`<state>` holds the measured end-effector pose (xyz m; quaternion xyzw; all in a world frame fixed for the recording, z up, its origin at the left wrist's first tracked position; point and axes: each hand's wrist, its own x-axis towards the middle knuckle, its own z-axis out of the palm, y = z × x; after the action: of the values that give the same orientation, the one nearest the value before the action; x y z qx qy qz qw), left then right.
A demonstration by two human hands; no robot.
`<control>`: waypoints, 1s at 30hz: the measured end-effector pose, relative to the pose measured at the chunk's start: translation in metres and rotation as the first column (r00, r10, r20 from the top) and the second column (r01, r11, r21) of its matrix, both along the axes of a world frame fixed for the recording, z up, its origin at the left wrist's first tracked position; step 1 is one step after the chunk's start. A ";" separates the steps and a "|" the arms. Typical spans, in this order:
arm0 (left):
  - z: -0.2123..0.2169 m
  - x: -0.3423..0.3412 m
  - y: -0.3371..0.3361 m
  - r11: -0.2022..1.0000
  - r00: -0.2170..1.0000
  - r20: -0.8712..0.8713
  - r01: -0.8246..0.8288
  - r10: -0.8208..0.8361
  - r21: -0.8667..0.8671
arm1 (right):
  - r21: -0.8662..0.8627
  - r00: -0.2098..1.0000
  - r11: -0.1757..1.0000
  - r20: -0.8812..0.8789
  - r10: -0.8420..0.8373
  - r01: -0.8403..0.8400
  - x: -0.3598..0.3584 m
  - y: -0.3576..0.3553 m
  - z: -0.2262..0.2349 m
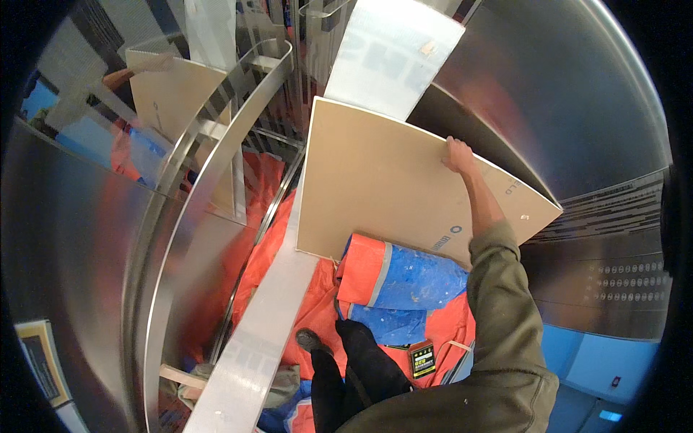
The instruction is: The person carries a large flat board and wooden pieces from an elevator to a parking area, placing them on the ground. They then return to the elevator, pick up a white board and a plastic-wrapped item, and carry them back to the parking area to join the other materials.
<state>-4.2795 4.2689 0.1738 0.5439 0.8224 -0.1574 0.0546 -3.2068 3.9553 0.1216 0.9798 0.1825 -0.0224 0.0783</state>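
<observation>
A brown-faced sheet of plasterboard (375, 180) with pale edges leans upright on the far side, slightly tilted. My right hand (458, 154) is closed over its top edge, right of the middle, with the arm stretched forward in an olive sleeve. My left hand is out of view. A folded blue and orange tarp (415, 281) lies against the foot of the sheet. Behind the sheet, a pale grey-white panel (393, 54) stands up against the back wall.
Brushed-metal walls (548, 86) close in the space, with a metal handrail (195, 195) and a mirror on the left. A long white strip (253, 339) runs beside my legs. Orange sheeting (310, 289) covers the floor. A small dark-and-yellow box (422, 359) lies near my feet.
</observation>
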 end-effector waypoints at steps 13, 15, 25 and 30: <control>0.162 0.196 -0.023 0.903 0.867 0.346 0.227 -0.358 0.366 | 0.240 0.972 0.952 -0.088 0.217 -0.191 -0.174 -0.021 0.096; 0.209 0.273 -0.024 0.858 0.780 0.425 0.268 -0.460 0.438 | 0.296 0.971 0.939 -0.100 0.216 -0.178 -0.196 -0.027 0.103; 0.259 0.464 -0.041 0.640 0.349 0.536 0.411 -0.768 0.649 | 0.362 0.964 0.923 -0.172 0.202 -0.129 -0.252 -0.037 0.101; 0.283 0.543 -0.035 0.036 0.148 -0.044 0.496 -0.988 0.868 | 0.356 0.965 0.928 -0.185 0.188 -0.113 -0.258 -0.038 0.100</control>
<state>-3.7361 4.2339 0.4568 0.8941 0.2660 0.3602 -0.0107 -3.4648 3.9175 0.2216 0.9531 0.2660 -0.0905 -0.1123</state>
